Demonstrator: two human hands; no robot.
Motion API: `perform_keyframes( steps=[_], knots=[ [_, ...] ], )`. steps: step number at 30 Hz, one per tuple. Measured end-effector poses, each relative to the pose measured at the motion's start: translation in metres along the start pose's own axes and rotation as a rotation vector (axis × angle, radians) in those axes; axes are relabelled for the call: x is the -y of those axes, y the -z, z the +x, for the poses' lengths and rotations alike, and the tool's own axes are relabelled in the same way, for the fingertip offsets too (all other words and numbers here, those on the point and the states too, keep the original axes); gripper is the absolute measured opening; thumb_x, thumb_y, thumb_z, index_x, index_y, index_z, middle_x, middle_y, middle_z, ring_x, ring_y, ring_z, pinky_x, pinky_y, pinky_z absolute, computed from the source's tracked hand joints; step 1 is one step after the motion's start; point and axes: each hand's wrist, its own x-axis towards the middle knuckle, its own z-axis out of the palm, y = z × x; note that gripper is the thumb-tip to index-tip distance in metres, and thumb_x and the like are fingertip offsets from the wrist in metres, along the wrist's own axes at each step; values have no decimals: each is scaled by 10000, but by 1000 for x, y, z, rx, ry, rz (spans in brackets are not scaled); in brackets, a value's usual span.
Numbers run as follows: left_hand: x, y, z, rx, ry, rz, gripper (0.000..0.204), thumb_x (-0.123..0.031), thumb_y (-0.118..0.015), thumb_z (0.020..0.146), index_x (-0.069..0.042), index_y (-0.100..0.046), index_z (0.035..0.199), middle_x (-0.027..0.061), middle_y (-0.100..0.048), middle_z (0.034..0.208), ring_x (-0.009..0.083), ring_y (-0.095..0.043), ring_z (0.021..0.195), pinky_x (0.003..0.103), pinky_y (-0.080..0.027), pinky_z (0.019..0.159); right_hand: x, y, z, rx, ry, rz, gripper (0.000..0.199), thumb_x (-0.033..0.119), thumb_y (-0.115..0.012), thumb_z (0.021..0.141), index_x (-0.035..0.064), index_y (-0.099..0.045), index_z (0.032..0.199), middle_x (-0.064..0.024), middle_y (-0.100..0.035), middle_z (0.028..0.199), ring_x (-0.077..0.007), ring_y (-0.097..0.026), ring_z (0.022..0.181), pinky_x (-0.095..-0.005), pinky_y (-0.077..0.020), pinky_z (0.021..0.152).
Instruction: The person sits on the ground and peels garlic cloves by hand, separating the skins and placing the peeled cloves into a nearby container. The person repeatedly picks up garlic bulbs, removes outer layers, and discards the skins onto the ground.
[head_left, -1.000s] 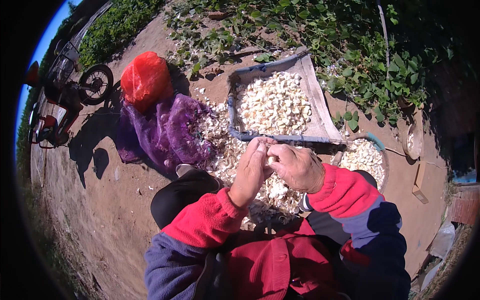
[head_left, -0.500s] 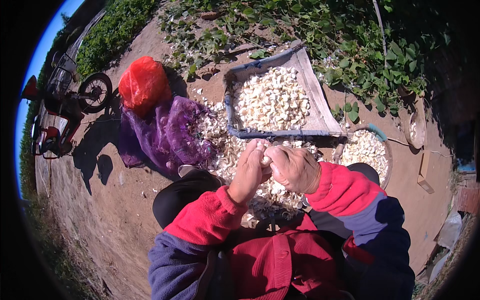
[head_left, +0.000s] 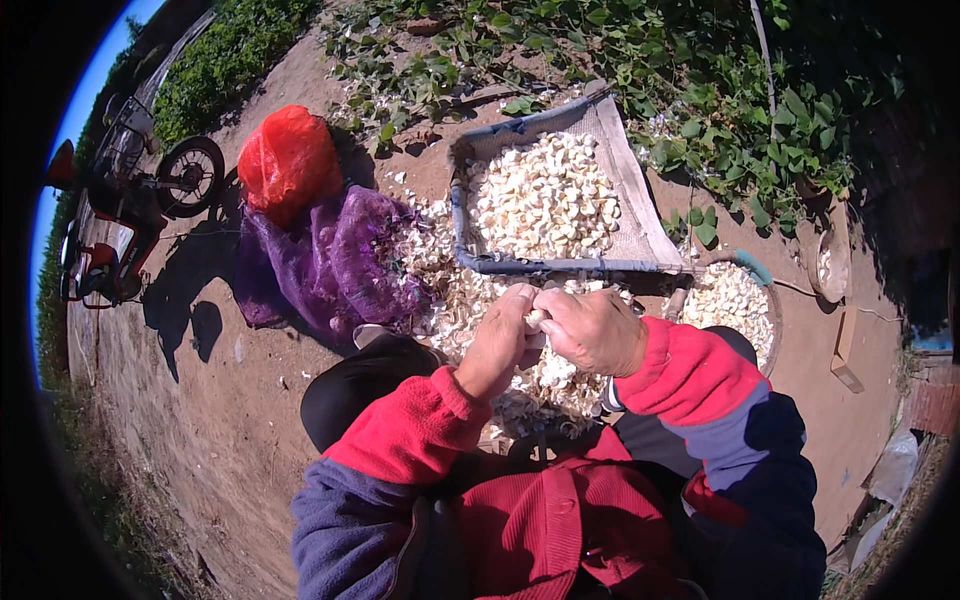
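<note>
My left hand (head_left: 494, 345) and my right hand (head_left: 600, 330) meet in front of me, fingertips together. Pinched between them is a small whitish garlic clove (head_left: 536, 320), partly covered by the fingers. Below and around the hands spreads a heap of pale garlic skins (head_left: 462, 318). Just beyond the hands lies a scoop-shaped tray with a blue-wrapped rim (head_left: 500, 267), heaped with creamy peeled garlic cloves (head_left: 545, 200). To the right of my right hand, a round basket (head_left: 757, 268) holds more whitish garlic cloves (head_left: 728, 300).
Left of the skins lie a purple mesh sack (head_left: 330, 265) and a red plastic bag (head_left: 290, 165). A motorbike (head_left: 125, 215) stands at the far left. Green vines (head_left: 690, 90) grow beyond the tray. A small cardboard box (head_left: 848, 350) and a shallow pan (head_left: 830, 265) are at the right.
Both hands stay together on the garlic clove, and the fingers have shifted slightly around it. The right hand has turned a little. The tray, basket and sack are unmoved.
</note>
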Motion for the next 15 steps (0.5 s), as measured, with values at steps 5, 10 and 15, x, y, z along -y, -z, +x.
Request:
perform_keyframes(
  steps=[5, 10, 15],
  knots=[
    [18, 11, 12, 95, -442, 177, 207, -209, -368, 1061, -54, -484, 1132, -9, -521, 959, 56, -493, 814, 215, -441, 685, 4, -9, -2, -108, -23, -13, 187, 10, -630, 765, 20, -484, 881, -151, -584, 683, -345, -628, 607, -425, -471, 488],
    [21, 7, 9, 65, -385, 30, 204, -218, -357, 1055, -69, -496, 1069, -9, -503, 901, 57, -469, 795, 207, -413, 668, 4, -12, -3, -116, -30, 23, 198, 7, -616, 771, 26, -477, 910, -156, -587, 694, -350, -633, 632, -436, -474, 499],
    [4, 6, 3, 66, -130, 27, 215, -291, -379, 1010, -119, -487, 941, -23, -441, 726, 77, -394, 558, 249, -316, 458, -2, -9, -7, -13, -72, 72, 220, 30, -601, 795, 30, -490, 985, -162, -601, 725, -355, -634, 641, -427, -479, 512]
  ],
)
